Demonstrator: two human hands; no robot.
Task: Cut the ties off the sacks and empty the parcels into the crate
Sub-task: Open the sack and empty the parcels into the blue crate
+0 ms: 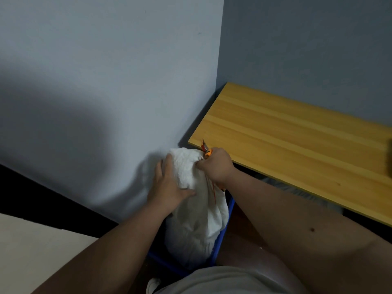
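Note:
A white woven sack [197,217] stands in a blue crate [220,236] in front of me, its top bunched near the wall. My left hand [169,183] lies on the sack's left side, fingers straight along the cloth and thumb across its front. My right hand [215,164] is curled round an orange-handled cutter [206,150], whose blade points up past the sack's top edge. The same hand also pinches the sack's gathered top. A thin red tie [213,190] hangs down the sack below that hand. The sack's contents are hidden.
A yellow wooden tabletop [297,141] runs along the right, its corner close to my right hand. A grey-blue wall [106,81] is straight ahead. A pale surface [31,247] sits at the lower left. More white sacking shows under the table [292,189].

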